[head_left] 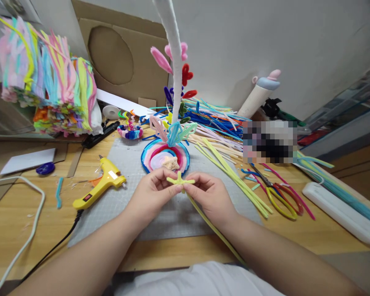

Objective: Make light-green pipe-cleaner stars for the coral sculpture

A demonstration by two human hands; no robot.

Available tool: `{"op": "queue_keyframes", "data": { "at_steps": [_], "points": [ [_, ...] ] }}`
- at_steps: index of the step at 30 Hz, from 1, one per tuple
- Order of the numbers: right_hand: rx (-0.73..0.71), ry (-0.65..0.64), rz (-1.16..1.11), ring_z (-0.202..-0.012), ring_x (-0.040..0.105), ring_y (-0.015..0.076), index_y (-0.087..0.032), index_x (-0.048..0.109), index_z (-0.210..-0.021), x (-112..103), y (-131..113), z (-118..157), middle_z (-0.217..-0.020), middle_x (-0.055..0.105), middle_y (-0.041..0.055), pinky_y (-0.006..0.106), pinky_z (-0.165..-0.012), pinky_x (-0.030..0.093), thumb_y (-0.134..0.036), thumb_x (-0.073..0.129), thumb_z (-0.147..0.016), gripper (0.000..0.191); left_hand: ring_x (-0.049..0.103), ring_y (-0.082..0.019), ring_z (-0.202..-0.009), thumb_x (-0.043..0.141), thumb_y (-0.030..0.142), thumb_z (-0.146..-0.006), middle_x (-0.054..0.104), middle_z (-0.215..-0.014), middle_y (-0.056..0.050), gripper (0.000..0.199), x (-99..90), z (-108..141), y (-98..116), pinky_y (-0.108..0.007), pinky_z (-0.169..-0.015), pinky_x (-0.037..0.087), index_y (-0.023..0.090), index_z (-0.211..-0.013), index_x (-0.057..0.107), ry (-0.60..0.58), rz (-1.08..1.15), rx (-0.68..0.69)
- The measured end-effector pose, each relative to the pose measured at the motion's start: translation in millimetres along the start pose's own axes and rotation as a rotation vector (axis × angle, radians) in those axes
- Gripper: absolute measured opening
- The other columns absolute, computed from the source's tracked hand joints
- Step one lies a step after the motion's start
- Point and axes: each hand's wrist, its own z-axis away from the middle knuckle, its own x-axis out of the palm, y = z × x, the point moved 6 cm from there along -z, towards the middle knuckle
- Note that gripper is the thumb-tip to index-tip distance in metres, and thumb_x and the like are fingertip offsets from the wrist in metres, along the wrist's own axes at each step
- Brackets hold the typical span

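A small yellow-green pipe-cleaner star (179,179) is pinched between my two hands at the middle of the view. My left hand (154,191) grips its left side between thumb and fingers. On the other side my right hand (208,193) closes on it, and a long yellow-green stem (214,228) trails from there down past my right wrist. Just beyond my fingers lies a round base (144,155) of blue, pink and red rings with a beige star (169,163) on it. A white upright stem (176,82) rises behind, with colourful pipe-cleaner flowers around it.
A yellow glue gun (103,183) with a black cord lies left on the grey mat (111,222). Yellow-green stems (234,179), scissors (280,197) and a white power strip (339,211) are at the right. Pipe-cleaner bundles (49,78) stand back left.
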Motion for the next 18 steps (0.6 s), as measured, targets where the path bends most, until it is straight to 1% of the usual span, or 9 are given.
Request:
{"op": "queue_keyframes", "data": {
  "at_steps": [3, 5, 7, 9, 11, 14, 18],
  "points": [
    [0.05, -0.007, -0.017, -0.062, 0.051, 0.0115, -0.018, 0.062, -0.072, -2, 4, 0, -0.068, 0.061, -0.0009, 0.024, -0.059, 0.041, -0.033, 0.073, -0.07, 0.018, 0.059, -0.011, -0.065, 0.08, 0.022, -0.059, 0.065, -0.069, 0.002, 0.023, 1.9, 2, 1, -0.023, -0.065, 0.047, 0.015, -0.072, 0.062, -0.006, -0.021, -0.019],
    [0.072, -0.031, -0.038, -0.06, 0.049, 0.0108, -0.017, 0.062, -0.074, -3, 5, -1, -0.067, 0.059, -0.0011, 0.023, -0.057, 0.039, -0.034, 0.071, -0.072, 0.019, 0.061, -0.013, -0.066, 0.079, 0.023, -0.061, 0.067, -0.07, 0.001, 0.02, 1.6, 2, 3, -0.024, -0.066, 0.048, 0.015, -0.072, 0.063, 0.007, -0.064, 0.017],
    [0.102, -0.064, -0.106, -0.059, 0.046, 0.0104, -0.017, 0.062, -0.074, -2, 7, -1, -0.066, 0.056, -0.0013, 0.023, -0.056, 0.038, -0.035, 0.067, -0.076, 0.019, 0.063, -0.014, -0.068, 0.076, 0.023, -0.064, 0.069, -0.071, -0.001, 0.016, 1.1, 3, 6, -0.025, -0.067, 0.049, 0.016, -0.072, 0.063, 0.012, -0.144, 0.058],
    [0.172, -0.089, -0.199, -0.058, 0.046, 0.0099, -0.017, 0.061, -0.072, 0, 10, -2, -0.064, 0.054, -0.0018, 0.022, -0.054, 0.037, -0.035, 0.066, -0.077, 0.019, 0.063, -0.015, -0.069, 0.073, 0.021, -0.067, 0.069, -0.072, -0.001, 0.012, 0.9, 4, 9, -0.026, -0.068, 0.049, 0.016, -0.072, 0.064, 0.009, -0.246, 0.099],
    [0.273, -0.106, -0.272, -0.055, 0.046, 0.0091, -0.017, 0.058, -0.07, 2, 14, -2, -0.062, 0.053, -0.0026, 0.021, -0.052, 0.036, -0.031, 0.068, -0.074, 0.018, 0.063, -0.016, -0.068, 0.071, 0.019, -0.069, 0.068, -0.071, -0.001, 0.008, 0.9, 5, 11, -0.026, -0.068, 0.049, 0.017, -0.072, 0.065, 0.006, -0.332, 0.141],
    [0.376, -0.134, -0.324, -0.054, 0.048, 0.0086, -0.017, 0.057, -0.069, 5, 16, -1, -0.062, 0.055, -0.003, 0.021, -0.052, 0.035, -0.028, 0.071, -0.071, 0.018, 0.063, -0.016, -0.068, 0.069, 0.019, -0.07, 0.067, -0.07, -0.001, 0.005, 1.0, 7, 12, -0.025, -0.067, 0.049, 0.018, -0.071, 0.065, 0.011, -0.381, 0.178],
    [0.391, -0.159, -0.304, -0.05, 0.045, 0.0072, -0.016, 0.058, -0.068, 6, 15, -1, -0.057, 0.055, -0.0037, 0.02, -0.049, 0.029, -0.029, 0.073, -0.07, 0.02, 0.063, -0.016, -0.068, 0.069, 0.019, -0.07, 0.068, -0.069, -0.001, 0.004, 1.1, 8, 11, -0.025, -0.066, 0.048, 0.018, -0.07, 0.065, 0.021, -0.383, 0.178]
  ]
}}
